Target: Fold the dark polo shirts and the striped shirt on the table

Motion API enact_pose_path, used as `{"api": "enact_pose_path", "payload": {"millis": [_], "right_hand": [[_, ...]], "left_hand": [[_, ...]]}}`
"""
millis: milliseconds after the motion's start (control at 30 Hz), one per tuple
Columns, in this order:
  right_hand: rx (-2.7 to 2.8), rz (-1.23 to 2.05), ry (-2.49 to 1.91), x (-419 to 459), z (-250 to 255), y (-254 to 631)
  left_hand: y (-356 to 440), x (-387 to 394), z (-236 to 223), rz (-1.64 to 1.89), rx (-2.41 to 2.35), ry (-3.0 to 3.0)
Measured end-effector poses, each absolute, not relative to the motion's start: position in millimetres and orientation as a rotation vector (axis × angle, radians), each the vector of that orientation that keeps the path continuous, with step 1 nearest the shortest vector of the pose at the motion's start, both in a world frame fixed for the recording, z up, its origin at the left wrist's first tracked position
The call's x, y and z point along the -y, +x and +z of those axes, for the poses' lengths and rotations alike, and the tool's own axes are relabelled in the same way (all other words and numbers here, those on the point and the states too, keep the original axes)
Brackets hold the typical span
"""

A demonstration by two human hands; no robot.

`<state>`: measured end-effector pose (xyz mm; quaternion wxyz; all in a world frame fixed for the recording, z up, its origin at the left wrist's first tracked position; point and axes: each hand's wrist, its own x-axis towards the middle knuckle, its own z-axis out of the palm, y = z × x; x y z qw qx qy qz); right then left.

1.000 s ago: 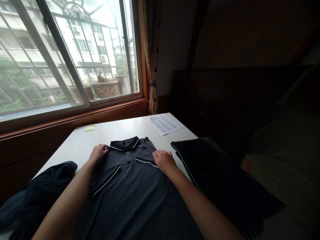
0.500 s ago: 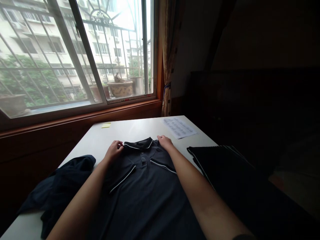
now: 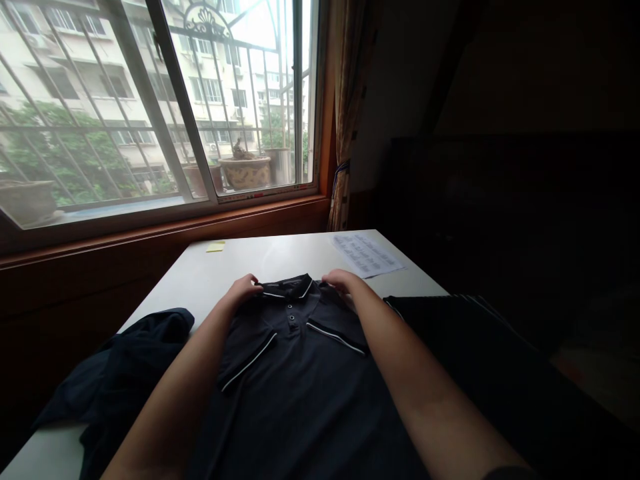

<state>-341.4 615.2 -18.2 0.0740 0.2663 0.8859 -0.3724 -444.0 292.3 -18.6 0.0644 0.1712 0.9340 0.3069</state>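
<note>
A dark polo shirt with white-edged collar and sleeves lies front up on the white table. Both of its sleeves are folded in over the chest, beneath a short buttoned placket. My left hand pinches the shirt at the shoulder, left of the collar. On the other side of the collar, my right hand has its fingers closed on the opposite shoulder edge; its fingertips are partly hidden behind the cloth and hand.
A crumpled dark garment lies at the left table edge. Dark folded clothing lies to the right. A printed paper sheet and a yellow sticky note rest at the far side, below the window.
My left hand has come in to the collar side and closed on the shoulder cloth. My right hand has turned inward at the other shoulder. The view has shifted slightly.
</note>
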Motion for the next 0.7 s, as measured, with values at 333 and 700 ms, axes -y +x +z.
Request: {"api": "enact_pose_path", "payload": {"millis": [333, 700], "right_hand": [[-2.773, -1.428, 0.712, -615, -23, -338], [-2.663, -1.735, 0.521, -611, -13, -328]], "left_hand": [[-427, -289, -12, 1.199, -2.809, 0.654], [-434, -298, -14, 1.216, -2.805, 0.380]]}}
